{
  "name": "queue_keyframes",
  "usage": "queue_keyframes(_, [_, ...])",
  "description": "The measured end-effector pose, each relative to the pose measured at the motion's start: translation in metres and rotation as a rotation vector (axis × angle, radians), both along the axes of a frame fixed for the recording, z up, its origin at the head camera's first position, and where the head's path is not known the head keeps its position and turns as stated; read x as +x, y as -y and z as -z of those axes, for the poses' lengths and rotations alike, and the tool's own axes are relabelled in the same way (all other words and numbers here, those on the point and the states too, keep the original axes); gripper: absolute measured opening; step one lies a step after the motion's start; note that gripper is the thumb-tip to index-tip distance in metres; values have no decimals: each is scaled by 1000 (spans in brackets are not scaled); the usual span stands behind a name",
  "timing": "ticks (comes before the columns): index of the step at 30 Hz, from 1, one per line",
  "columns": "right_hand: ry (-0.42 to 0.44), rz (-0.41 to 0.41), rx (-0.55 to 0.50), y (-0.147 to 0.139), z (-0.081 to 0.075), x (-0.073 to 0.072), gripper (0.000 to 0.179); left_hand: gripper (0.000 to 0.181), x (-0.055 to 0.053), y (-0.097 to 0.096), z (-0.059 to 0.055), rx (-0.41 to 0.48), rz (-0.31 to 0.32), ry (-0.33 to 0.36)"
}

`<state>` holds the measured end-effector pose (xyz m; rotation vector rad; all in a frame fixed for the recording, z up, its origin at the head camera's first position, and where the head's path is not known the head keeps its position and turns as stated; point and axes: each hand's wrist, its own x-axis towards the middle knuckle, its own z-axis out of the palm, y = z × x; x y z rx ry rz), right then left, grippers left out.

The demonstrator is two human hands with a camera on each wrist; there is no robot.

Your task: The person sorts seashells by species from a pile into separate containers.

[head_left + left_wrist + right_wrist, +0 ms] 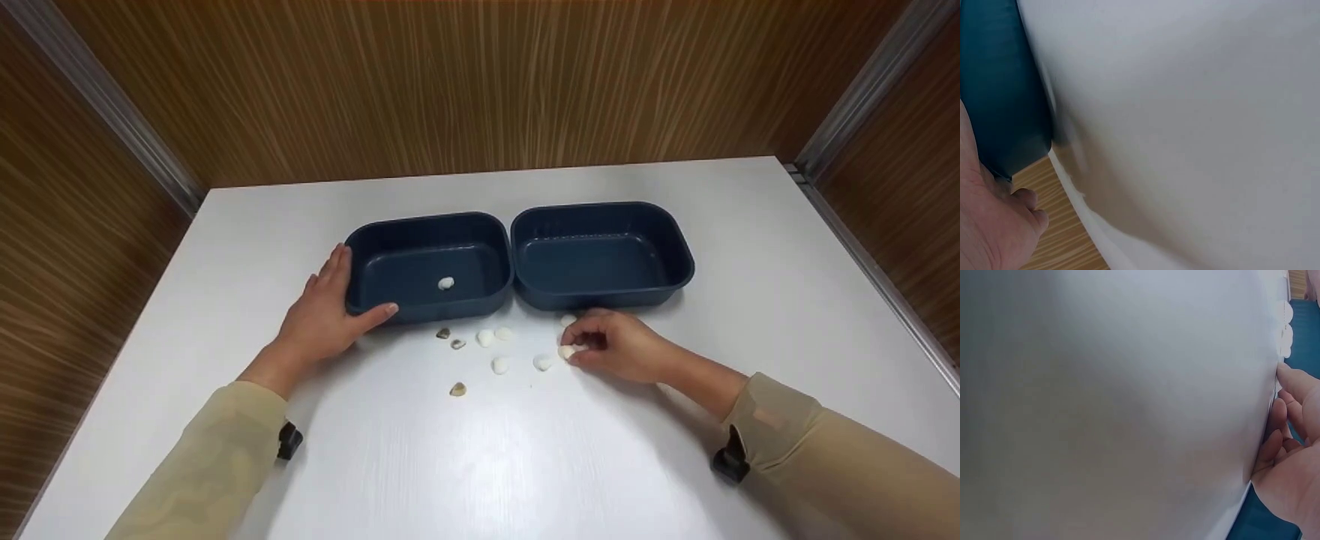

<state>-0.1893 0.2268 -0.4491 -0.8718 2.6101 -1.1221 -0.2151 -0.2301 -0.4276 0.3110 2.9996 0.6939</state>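
Right fingers (589, 325) apparently touching white table (420, 465); wood-grain wall (480, 90).

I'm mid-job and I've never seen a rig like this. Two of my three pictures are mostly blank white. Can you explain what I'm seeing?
There's no machine here: these are a person's two bare hands. The wide picture comes from a head camera looking forward and down. The other two come from wrist cameras, and the white filling them is mostly tabletop.

Two dark blue bins stand side by side. The left hand rests against the left bin, which has one white shell inside. The right bin shows nothing inside. In front lie loose white shells and three smaller brownish ones. The right hand pinches a pale shell.
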Motion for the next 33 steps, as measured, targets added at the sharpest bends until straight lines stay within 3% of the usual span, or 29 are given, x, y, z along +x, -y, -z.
queue_keyframes(10, [56, -12, -72, 0, -1, -1, 17, 124, 0, 2, 0, -1, -4, 5])
queue_keyframes(20, [133, 10, -95, -1, -13, 2, 17, 124, 1, 0, 0, 5, -9, 0])
queue_keyframes(25, [94, -30, -99, 6, -29, 2, 16, 123, 2, 0, -1, -8, -5, 10])
queue_keyframes(33, [-27, -66, -105, 29, -70, -10, 16, 123, 1, 0, 0, -14, -8, 6])
